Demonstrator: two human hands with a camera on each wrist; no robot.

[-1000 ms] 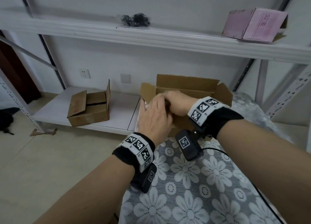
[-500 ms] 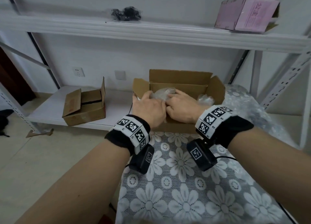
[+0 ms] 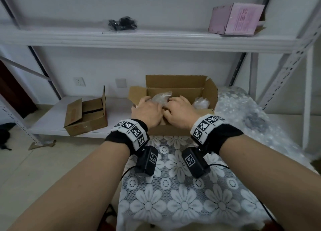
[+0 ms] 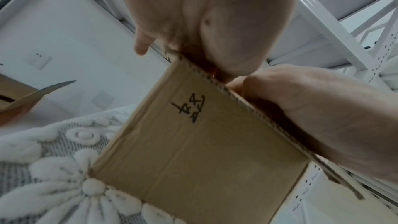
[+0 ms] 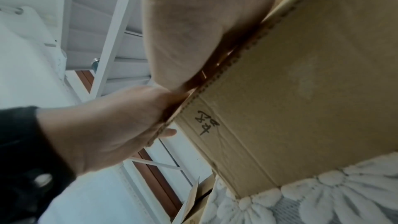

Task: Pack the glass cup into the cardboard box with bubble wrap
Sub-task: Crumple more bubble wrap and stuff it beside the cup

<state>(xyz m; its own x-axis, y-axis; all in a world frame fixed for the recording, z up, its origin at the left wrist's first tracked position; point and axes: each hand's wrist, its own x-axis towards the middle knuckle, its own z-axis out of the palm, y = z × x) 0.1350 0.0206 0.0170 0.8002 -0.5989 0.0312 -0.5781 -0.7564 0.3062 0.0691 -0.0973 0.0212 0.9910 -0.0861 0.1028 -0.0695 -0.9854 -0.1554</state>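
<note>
1. Both hands are over the near wall of the cardboard box (image 3: 175,90), which sits open on the table (image 3: 182,196) with its flaps splayed outward, so the opening is free for packing.
2. The left hand (image 3: 147,109) and the right hand (image 3: 180,111) sit close together, knuckles up, fingers reaching down inside around a bundle of bubble wrap (image 3: 161,97).
3. The glass cup itself? It can't be made out; my read is that it sits inside that cloudy bundle, between the two palms.
4. How tightly the fingers close is hidden by the box wall and the backs of the hands. The wrist views show only palms against the cardboard edge, so I cannot tell whether they clamp the bundle or just steady it.
5. Two hands on one small parcel makes sense: the wrap is slippery and springy, and pressure from both sides would keep it from unrolling.
6. A second bundle of wrap (image 3: 201,101) sits in the right part of the box, apart from the hands; probably padding.
7. A loose sheet of bubble wrap (image 3: 246,112) lies on the table just to the right of the box, within easy reach.
8. A smaller box (image 3: 86,114) rests on the low shelf to the left, well apart.
</note>
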